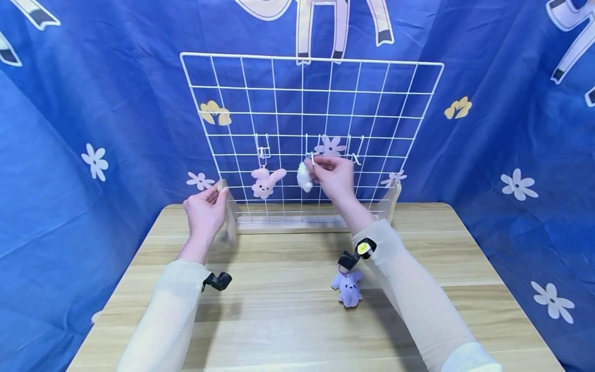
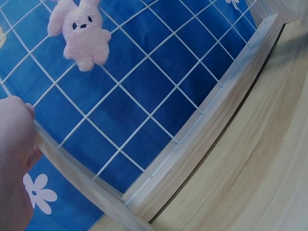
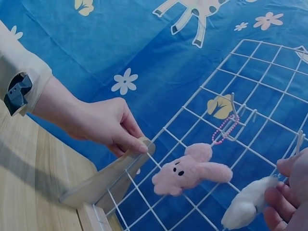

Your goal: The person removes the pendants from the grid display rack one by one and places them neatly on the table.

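My left hand (image 1: 206, 211) pinches the top of the wooden side post (image 3: 147, 144) at the left end of a white wire grid (image 1: 311, 98). At the middle hook of the grid, my right hand (image 1: 335, 178) holds a small white plush toy (image 1: 304, 177) near its top, with fingertips right at the hook (image 1: 312, 156). To its left a pink bunny plush keychain (image 1: 263, 183) hangs by a pink bead chain (image 3: 225, 130) from another hook. A purple plush keychain (image 1: 347, 289) lies on the table below my right forearm.
The grid stands in a wooden base (image 1: 288, 226) at the back of the wooden table (image 1: 279, 310). A further hook (image 1: 356, 158) is on the grid, right of my right hand. Blue patterned cloth (image 1: 116, 93) surrounds the table at the back and sides.
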Tool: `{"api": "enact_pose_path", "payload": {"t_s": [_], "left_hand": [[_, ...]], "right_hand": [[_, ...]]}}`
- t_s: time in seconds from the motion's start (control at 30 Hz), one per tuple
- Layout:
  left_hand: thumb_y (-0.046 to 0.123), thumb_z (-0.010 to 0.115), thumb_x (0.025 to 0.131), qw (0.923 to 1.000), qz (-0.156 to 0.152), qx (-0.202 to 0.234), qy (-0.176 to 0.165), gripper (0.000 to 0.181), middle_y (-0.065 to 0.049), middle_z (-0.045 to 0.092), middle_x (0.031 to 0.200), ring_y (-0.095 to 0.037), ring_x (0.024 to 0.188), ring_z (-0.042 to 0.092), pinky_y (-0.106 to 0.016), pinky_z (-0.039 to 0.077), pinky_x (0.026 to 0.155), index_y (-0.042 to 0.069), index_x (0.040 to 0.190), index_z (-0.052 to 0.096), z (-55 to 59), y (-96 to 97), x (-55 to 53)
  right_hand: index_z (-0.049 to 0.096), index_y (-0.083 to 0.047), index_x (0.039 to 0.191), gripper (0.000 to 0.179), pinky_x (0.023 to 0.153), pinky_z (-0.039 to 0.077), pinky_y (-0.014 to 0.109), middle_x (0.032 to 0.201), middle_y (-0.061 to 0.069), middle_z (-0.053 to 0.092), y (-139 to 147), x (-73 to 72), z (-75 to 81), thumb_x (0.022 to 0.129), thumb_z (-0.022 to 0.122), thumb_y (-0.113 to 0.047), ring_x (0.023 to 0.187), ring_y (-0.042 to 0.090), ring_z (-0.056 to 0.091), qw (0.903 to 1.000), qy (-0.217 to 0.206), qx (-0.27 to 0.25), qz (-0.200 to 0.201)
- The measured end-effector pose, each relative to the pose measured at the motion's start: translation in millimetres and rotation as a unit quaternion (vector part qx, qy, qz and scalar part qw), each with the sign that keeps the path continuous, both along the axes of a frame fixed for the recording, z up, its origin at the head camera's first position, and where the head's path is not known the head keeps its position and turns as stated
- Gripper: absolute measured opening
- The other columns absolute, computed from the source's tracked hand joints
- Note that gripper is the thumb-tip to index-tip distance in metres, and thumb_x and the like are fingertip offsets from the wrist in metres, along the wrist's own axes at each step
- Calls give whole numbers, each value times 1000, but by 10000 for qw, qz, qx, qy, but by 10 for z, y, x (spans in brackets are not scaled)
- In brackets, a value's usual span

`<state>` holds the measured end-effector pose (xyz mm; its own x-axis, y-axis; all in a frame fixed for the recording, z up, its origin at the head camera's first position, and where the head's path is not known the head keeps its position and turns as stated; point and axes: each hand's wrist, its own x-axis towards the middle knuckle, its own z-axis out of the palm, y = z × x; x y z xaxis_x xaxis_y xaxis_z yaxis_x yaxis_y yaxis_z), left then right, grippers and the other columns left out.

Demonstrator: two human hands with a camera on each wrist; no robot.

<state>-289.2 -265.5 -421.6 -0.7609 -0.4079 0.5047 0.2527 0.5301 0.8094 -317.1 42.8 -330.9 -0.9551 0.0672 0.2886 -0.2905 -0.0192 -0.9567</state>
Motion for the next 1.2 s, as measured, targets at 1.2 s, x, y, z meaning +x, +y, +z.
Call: {"api": "enact_pose_path", "payload": {"t_s": [1.2], "left_hand": [[12, 78, 97, 9999, 49, -11, 141, 30, -25, 73, 111, -31, 103, 75, -13, 58, 81, -6, 121, 74, -5, 14, -14]], "right_hand": [[75, 9, 111, 16, 67, 64, 25, 100, 15, 78, -7, -10, -10, 97, 75, 1, 74, 14, 71, 9981, -87, -402, 449]]}}
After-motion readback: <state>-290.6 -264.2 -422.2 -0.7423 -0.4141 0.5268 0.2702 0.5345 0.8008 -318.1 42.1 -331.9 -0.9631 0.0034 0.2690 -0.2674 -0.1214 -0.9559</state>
